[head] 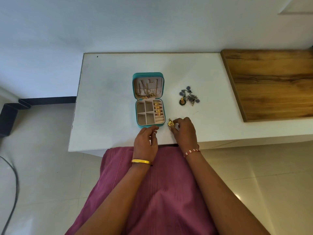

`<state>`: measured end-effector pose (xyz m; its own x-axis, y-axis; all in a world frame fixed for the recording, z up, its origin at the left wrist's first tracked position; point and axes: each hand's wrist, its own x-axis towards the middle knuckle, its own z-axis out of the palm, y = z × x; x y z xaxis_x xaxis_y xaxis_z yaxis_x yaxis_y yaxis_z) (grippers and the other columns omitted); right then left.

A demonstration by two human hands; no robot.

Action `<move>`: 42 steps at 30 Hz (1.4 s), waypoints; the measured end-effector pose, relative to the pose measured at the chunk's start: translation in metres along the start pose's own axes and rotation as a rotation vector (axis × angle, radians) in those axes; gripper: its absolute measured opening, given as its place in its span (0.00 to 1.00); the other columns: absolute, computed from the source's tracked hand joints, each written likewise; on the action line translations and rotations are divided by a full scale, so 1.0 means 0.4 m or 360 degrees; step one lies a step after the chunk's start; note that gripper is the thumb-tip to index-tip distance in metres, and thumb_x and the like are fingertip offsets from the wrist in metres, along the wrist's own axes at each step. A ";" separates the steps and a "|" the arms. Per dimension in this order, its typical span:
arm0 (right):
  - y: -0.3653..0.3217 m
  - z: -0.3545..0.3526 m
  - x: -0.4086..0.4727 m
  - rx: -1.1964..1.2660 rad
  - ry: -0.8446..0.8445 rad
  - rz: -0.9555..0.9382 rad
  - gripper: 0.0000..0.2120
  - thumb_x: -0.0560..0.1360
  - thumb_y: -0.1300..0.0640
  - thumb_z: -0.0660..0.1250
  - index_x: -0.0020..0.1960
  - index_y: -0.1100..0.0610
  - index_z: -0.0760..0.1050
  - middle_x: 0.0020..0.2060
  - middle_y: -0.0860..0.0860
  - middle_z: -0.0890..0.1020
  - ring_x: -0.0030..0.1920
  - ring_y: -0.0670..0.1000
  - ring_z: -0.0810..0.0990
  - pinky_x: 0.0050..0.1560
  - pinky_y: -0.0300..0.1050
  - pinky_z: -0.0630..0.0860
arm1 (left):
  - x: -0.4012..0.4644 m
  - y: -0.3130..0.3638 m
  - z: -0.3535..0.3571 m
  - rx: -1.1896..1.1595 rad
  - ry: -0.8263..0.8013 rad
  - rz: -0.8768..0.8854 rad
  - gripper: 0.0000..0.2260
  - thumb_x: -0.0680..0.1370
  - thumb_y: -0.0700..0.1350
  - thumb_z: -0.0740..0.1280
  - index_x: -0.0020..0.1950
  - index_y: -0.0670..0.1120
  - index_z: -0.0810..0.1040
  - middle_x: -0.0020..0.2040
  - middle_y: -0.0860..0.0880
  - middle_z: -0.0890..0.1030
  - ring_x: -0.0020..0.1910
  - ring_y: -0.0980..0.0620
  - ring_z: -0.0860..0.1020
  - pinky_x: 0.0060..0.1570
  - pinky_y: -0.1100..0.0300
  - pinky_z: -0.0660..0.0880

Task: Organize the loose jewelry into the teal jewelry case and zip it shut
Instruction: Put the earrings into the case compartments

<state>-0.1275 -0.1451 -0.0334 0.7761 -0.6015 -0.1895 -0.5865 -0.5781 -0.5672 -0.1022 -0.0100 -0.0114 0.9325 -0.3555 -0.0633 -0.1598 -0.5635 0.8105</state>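
— Start at the left. What is your left hand doing?

— My left hand rests on the white table just in front of the teal jewelry case, fingers loosely curled and apart, gripping nothing. A yellow bangle sits on that wrist.

— And the case?

— It lies open, lid tilted back. Gold chains hang inside the lid and gather at its lower edge. In the base, four gold rings sit in the ring rolls on the right; the square compartments on the left look bare.

— Your right hand?

— My right hand pinches a gold pendant between thumb and fingertips, just right of the case's near corner. A red-and-white thread band circles that wrist.

— Further right?

— A heap of dark, silver-toned jewelry lies on the table, well apart from the case, near a wooden board.
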 end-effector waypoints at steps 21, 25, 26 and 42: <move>-0.083 -0.010 -0.108 0.1209 -0.0358 0.0259 0.09 0.76 0.63 0.61 0.38 0.54 0.72 0.32 0.51 0.78 0.30 0.47 0.76 0.30 0.39 0.74 | -0.007 0.001 -0.009 -0.0038 -0.0104 0.0084 0.15 0.75 0.31 0.60 0.60 0.41 0.75 0.56 0.42 0.79 0.52 0.49 0.77 0.53 0.66 0.69; -0.080 -0.005 -0.113 0.1267 -0.0279 0.0150 0.03 0.76 0.63 0.63 0.44 0.57 0.74 0.32 0.50 0.79 0.28 0.40 0.77 0.29 0.33 0.74 | 0.000 -0.001 -0.012 -0.0111 -0.0032 -0.0026 0.12 0.75 0.33 0.61 0.57 0.41 0.77 0.53 0.42 0.81 0.48 0.53 0.76 0.51 0.64 0.70; -0.078 -0.004 -0.112 0.1237 -0.0256 0.0124 0.03 0.75 0.63 0.64 0.45 0.57 0.75 0.33 0.49 0.79 0.29 0.40 0.77 0.30 0.33 0.75 | 0.002 -0.001 -0.012 -0.0152 -0.0016 -0.0081 0.12 0.75 0.34 0.62 0.57 0.41 0.77 0.53 0.42 0.81 0.49 0.51 0.77 0.51 0.63 0.71; -0.070 -0.013 -0.100 0.1278 -0.0274 0.0181 0.13 0.72 0.69 0.65 0.56 0.60 0.77 0.41 0.54 0.80 0.36 0.45 0.79 0.35 0.33 0.78 | 0.014 -0.008 -0.028 -0.0869 -0.0219 -0.0616 0.09 0.75 0.33 0.63 0.53 0.41 0.77 0.41 0.44 0.81 0.31 0.59 0.81 0.36 0.67 0.79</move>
<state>-0.1433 -0.1076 -0.0056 0.7847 -0.5021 -0.3635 -0.3706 0.0900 -0.9244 -0.0929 -0.0018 -0.0076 0.8343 -0.3159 -0.4518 0.3968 -0.2249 0.8899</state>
